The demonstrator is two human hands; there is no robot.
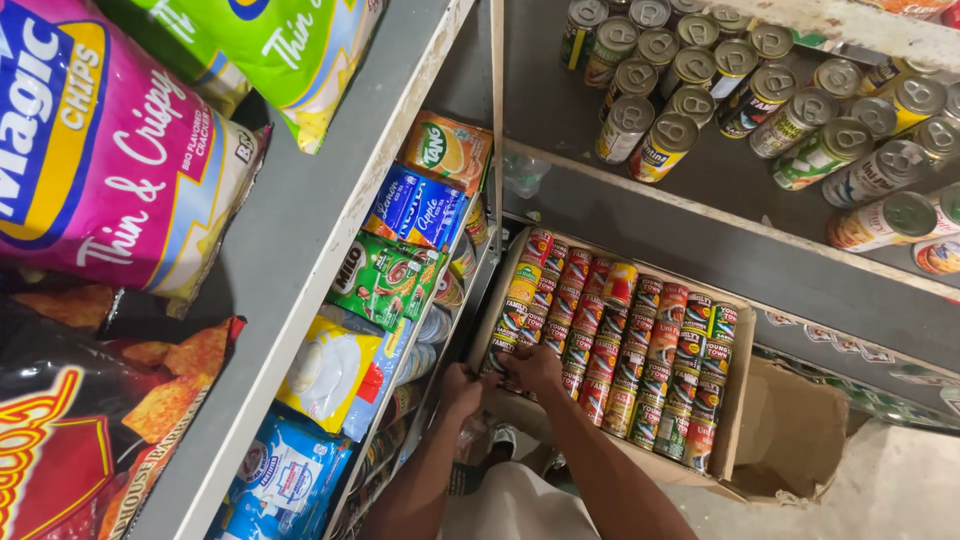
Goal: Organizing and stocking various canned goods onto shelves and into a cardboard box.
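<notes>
- The cardboard box [735,400] of cans sits low on the floor below the shelf [640,215], its long axis running from lower left to upper right.
- The cans [610,340] lie on their sides in rows.
- The left hand [462,385] and right hand [530,368] both close on the box's near corner.

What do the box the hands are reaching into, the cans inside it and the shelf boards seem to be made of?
Box: brown cardboard, matte, with a torn, bent flap. Cans: likely metal under glossy printed labels; cans on the shelf above show shiny silver pull-ring tops. Shelf boards: probably wood painted grey, pale chipped edges.
</notes>
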